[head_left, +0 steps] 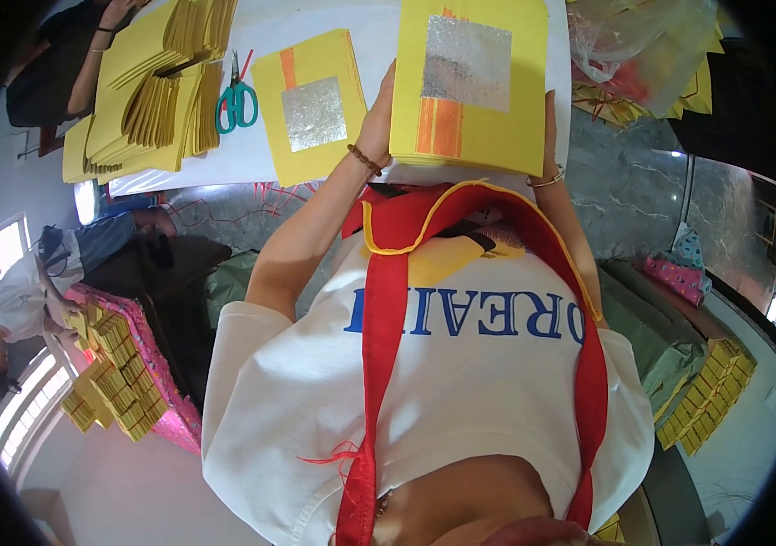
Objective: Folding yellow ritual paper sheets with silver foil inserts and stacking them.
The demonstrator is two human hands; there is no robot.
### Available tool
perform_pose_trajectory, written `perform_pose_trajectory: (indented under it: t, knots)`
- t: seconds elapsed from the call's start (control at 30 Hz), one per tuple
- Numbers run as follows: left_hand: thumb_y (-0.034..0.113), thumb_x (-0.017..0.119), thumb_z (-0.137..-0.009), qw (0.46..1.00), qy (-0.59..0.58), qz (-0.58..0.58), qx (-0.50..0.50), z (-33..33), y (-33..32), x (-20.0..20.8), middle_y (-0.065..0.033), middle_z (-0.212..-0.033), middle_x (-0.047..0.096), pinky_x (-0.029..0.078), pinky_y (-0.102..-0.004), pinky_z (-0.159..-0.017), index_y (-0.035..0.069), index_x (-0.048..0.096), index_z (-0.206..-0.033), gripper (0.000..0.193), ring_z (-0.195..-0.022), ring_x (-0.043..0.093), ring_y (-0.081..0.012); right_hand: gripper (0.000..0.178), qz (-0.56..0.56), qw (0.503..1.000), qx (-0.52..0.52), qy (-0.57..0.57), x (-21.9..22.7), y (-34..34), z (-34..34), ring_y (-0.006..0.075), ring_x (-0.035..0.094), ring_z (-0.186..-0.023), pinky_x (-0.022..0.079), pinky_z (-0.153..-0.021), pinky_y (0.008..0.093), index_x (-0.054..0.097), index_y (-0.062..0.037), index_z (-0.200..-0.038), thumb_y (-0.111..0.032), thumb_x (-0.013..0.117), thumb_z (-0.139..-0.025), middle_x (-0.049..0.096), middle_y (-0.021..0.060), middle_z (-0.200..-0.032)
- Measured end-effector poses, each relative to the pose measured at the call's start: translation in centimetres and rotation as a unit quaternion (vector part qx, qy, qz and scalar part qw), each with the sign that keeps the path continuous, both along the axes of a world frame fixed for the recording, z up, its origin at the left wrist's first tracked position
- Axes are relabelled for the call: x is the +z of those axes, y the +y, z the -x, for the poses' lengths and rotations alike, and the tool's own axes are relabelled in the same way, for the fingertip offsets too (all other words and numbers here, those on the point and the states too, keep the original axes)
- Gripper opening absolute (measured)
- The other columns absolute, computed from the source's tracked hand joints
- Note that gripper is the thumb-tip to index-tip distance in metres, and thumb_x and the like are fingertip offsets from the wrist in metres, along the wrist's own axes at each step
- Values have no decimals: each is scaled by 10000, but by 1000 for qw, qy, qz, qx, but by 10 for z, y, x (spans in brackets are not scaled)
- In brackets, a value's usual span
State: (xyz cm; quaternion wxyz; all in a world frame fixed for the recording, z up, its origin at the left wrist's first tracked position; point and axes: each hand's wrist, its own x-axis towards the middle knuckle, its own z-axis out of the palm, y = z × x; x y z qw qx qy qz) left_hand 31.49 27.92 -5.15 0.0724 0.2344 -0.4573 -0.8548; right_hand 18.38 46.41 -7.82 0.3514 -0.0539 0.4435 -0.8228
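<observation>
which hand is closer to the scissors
Left. The left hand is at the left side of the yellow paper stack, right of the scissors; the right hand is farther off, at the stack's right side.

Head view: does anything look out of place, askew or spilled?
Loose red strings straggle past the table's near edge, looking untidy. The yellow sheet beside the scissors lies askew to the silver-patched stack. I see no spill.
</observation>
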Motion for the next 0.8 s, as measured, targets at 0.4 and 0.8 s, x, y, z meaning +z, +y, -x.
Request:
perform_pose_trajectory:
  t: [0.4, 0.8]
  knots:
    - [233, 663, -793, 886, 84, 451, -68, -35, -40, 70, -103, -1213, 512, 397, -331, -898, 90, 497, -1247, 505, -1084, 480, -222, 452, -230, 709, 158, 647, 105, 32, -11, 265, 357, -1277, 255, -1053, 383, 544, -102, -1202, -264, 606, -785, 486, 71, -1299]
    - [277, 669, -766, 605, 155, 754, -203, -42, -37, 94, -95, -1191, 561, 409, -385, -868, 104, 593, -1145, 423, -1005, 494, -299, 347, -195, 785, 156, 567, 89, 33, -11, 281, 365, -1264, 270, -1051, 398, 591, -89, -1113, -161, 617, -774, 520, 66, -1257]
